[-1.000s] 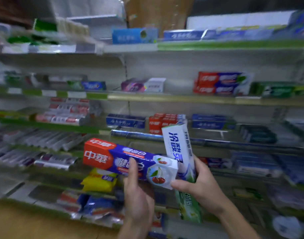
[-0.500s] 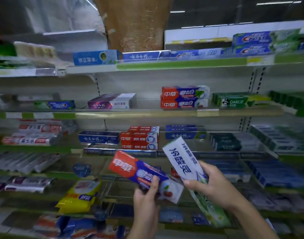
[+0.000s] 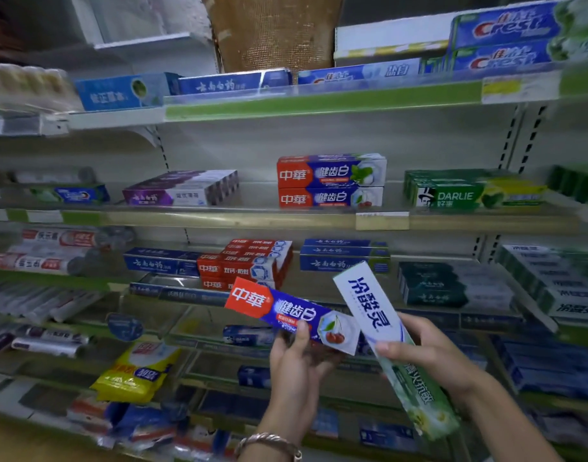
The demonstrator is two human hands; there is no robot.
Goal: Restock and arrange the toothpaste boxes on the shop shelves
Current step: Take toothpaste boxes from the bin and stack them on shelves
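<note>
Centrally, left hand [image 3: 296,366] grips red-blue box [image 3: 286,308], right hand [image 3: 432,353] white-green box [image 3: 372,305]

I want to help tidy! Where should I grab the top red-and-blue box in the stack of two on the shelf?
Probably around its middle, coming from the front. The top red-and-blue box lies lengthwise on the lower box, long face toward you, with open space above. Fingers over the top to its back, thumb on the front; that should keep it level.

Dim, cool overhead light. Edges smeared with motion blur and wide-angle bending; centre sharper. Lower white metal shop shelves [image 3: 219,348] shadowed, murky.
</note>
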